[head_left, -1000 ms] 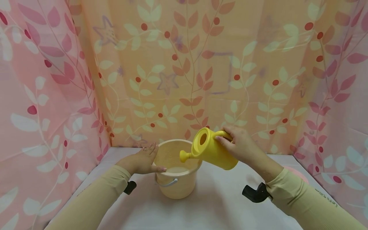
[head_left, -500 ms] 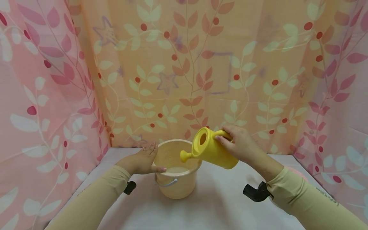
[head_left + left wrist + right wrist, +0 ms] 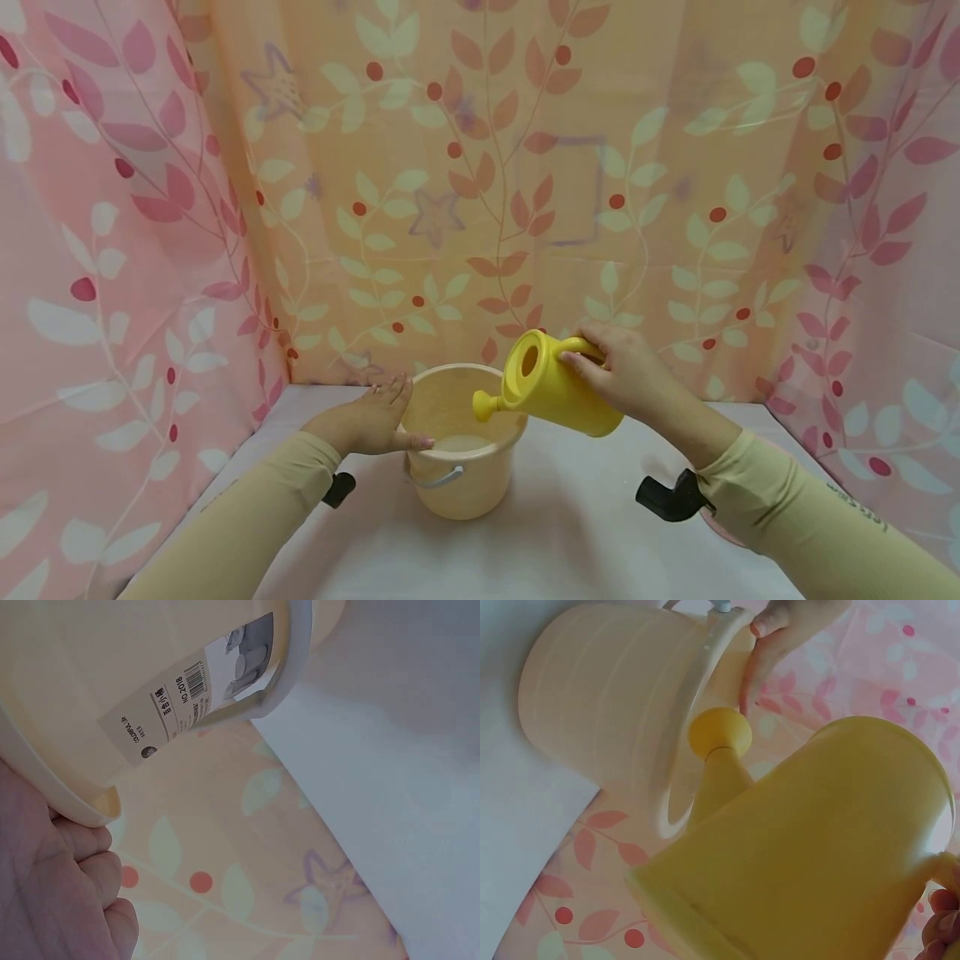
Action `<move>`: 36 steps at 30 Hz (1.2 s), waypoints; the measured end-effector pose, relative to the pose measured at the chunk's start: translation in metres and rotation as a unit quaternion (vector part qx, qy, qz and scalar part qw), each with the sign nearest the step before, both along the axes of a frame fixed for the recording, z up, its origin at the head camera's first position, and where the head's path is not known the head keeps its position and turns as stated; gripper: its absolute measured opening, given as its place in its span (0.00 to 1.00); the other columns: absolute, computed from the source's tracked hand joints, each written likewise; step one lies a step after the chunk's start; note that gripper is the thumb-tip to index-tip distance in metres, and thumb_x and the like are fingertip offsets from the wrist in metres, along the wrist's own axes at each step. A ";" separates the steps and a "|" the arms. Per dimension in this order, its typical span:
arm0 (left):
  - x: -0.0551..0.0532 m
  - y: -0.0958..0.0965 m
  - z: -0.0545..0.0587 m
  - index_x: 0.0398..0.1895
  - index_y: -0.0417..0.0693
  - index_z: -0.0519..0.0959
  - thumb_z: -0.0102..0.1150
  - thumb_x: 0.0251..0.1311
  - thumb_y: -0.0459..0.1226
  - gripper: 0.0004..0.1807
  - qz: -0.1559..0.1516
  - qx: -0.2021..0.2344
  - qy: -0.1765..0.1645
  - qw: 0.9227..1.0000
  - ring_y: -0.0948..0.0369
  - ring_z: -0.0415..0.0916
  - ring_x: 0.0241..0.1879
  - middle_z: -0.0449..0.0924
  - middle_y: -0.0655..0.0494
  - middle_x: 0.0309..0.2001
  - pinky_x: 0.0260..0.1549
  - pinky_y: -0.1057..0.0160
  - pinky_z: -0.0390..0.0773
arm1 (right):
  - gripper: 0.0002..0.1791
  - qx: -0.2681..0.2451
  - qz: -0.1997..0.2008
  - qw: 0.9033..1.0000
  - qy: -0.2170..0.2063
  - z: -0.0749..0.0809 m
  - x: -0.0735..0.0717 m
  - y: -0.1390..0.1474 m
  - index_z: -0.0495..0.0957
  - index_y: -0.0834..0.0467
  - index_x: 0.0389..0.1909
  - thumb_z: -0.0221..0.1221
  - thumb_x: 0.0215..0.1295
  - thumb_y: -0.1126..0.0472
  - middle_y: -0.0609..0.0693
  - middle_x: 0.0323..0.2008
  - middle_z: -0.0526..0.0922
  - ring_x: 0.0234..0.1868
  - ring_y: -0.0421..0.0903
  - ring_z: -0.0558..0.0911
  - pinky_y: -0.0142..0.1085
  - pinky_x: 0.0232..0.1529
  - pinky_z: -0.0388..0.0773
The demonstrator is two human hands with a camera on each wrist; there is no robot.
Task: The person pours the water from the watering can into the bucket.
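Observation:
A yellow watering can (image 3: 573,392) is tilted towards a cream bucket (image 3: 468,487), its rose (image 3: 720,733) over the bucket's opening. My right hand (image 3: 626,367) grips the can by its handle. The bucket stands upright on the table. My left hand (image 3: 367,421) rests on the bucket's left rim with its fingers straight and the thumb lying across the near side. In the left wrist view, its fingers (image 3: 90,877) lie against the rim beside a printed label (image 3: 191,694). No water stream can be made out.
The bucket's grey handle (image 3: 442,477) hangs down at its front. A pink rounded edge (image 3: 726,532) shows partly behind the right sleeve on the white table (image 3: 585,542). Patterned curtains (image 3: 525,208) surround the table at the back and both sides.
The watering can has moved very slightly to the right and up, its rose still over the bucket. The left hand and the bucket have not moved. More of the pink edge is hidden.

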State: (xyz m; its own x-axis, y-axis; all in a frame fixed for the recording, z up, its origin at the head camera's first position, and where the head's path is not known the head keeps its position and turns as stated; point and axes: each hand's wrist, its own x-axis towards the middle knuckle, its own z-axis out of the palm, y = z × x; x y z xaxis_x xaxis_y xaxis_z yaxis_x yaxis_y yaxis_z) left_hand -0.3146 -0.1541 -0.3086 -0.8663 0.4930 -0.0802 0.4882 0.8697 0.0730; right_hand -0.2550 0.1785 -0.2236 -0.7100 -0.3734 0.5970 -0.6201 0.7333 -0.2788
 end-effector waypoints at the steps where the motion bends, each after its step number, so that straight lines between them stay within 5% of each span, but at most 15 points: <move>1: 0.000 0.000 0.000 0.68 0.29 0.43 0.40 0.49 0.72 0.61 0.001 -0.001 0.000 1.000 0.46 0.37 0.70 0.38 0.34 0.70 0.65 0.46 0.44 | 0.07 0.002 0.000 1.000 0.001 0.000 0.000 0.000 0.74 0.56 0.31 0.61 0.58 0.58 0.46 0.22 0.72 0.25 0.43 0.70 0.34 0.26 0.71; 36: -0.004 -0.002 -0.004 0.68 0.29 0.43 0.41 0.49 0.72 0.62 0.001 0.003 0.002 1.000 0.45 0.37 0.69 0.39 0.34 0.70 0.65 0.47 0.44 | 0.06 0.017 0.012 1.000 -0.010 0.004 0.001 -0.004 0.74 0.55 0.30 0.62 0.58 0.58 0.46 0.22 0.70 0.25 0.43 0.68 0.33 0.25 0.70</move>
State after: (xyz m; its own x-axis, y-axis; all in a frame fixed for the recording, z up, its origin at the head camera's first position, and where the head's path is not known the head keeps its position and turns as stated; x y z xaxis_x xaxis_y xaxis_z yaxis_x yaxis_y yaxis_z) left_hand -0.3190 -0.1560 -0.3131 -0.8673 0.4924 -0.0728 0.4874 0.8699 0.0762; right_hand -0.2540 0.1742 -0.2195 -0.7126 -0.4097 0.5696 -0.6315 0.7282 -0.2663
